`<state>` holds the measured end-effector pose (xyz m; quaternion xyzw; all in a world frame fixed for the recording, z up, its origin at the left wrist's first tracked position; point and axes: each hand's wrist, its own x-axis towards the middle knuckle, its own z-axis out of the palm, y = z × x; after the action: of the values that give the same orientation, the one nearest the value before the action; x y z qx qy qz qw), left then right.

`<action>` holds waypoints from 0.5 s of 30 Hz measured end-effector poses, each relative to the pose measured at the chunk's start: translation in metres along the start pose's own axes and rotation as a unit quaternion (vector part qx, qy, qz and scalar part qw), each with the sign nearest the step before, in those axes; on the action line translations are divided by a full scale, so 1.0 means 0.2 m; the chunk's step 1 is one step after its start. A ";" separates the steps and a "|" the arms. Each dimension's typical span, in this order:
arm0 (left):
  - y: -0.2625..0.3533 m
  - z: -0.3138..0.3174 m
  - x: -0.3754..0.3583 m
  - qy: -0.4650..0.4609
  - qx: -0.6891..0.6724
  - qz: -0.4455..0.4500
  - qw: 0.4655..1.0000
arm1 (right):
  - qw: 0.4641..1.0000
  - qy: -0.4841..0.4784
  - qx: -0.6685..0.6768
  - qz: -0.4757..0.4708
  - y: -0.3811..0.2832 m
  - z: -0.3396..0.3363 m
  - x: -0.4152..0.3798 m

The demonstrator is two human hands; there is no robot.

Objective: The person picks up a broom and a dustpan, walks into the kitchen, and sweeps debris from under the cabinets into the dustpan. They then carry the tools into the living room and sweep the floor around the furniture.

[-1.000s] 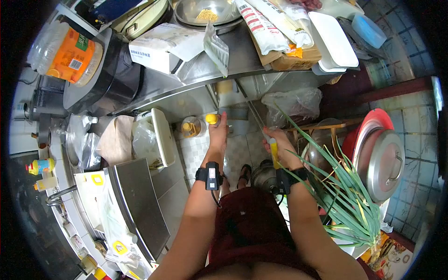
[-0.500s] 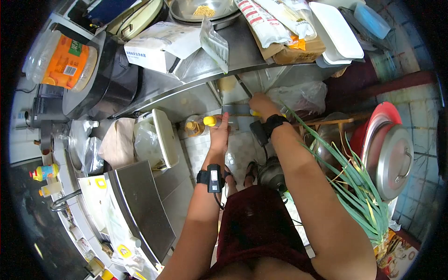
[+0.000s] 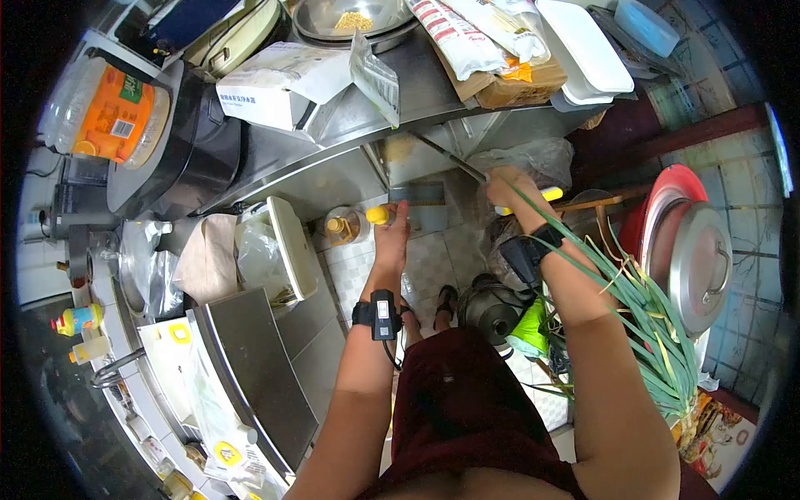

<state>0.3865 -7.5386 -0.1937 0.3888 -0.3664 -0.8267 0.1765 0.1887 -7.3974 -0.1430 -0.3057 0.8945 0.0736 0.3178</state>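
My left hand (image 3: 390, 237) is closed, thumb up, around a handle with a rounded yellow end (image 3: 378, 215) that pokes out on its left side. Further right and slightly higher, my right hand (image 3: 510, 185) is wrapped around a yellow-ended handle (image 3: 550, 194), whose yellow shows on both sides of the fist. The rest of both handles is hidden by the fingers. A dark narrow bar (image 3: 450, 157) runs from beside my right fist up to the table edge. Between the hands, farther down, appears a flat grey piece (image 3: 429, 196).
Ahead stands a metal table (image 3: 283, 154) with a white box (image 3: 287, 83) and a steel bowl (image 3: 383, 21). A clear jug (image 3: 343, 227) is on the floor, left of my left hand. Green onions (image 3: 642, 325) and a lidded pot (image 3: 696, 267) are on the right.
My right hand has moved right, away from my left hand, showing yellow on both sides of its fist. My left hand stays nearly in place. The view has shifted slightly.
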 end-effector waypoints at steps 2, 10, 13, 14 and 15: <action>0.01 0.00 0.00 0.003 0.009 0.001 1.000 | 0.999 0.028 0.044 0.016 -0.03 0.02 0.00; 0.04 -0.02 0.01 0.014 0.009 0.010 1.000 | 0.989 0.108 -0.022 -0.096 -0.14 0.13 0.07; 0.04 0.01 -0.03 0.009 0.022 0.014 1.000 | 0.988 0.087 -0.102 -0.073 -0.18 0.05 -0.04; 0.04 0.02 -0.04 0.013 0.020 0.020 1.000 | 0.982 0.089 -0.137 -0.091 -0.17 0.02 -0.08; 0.02 0.02 -0.04 0.015 0.018 0.026 0.999 | 0.975 0.091 -0.170 -0.109 -0.17 -0.01 -0.12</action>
<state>0.3877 -7.5356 -0.1848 0.3948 -0.3886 -0.8091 0.1961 0.2225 -7.4134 -0.1255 -0.4561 0.8553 0.1619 0.1849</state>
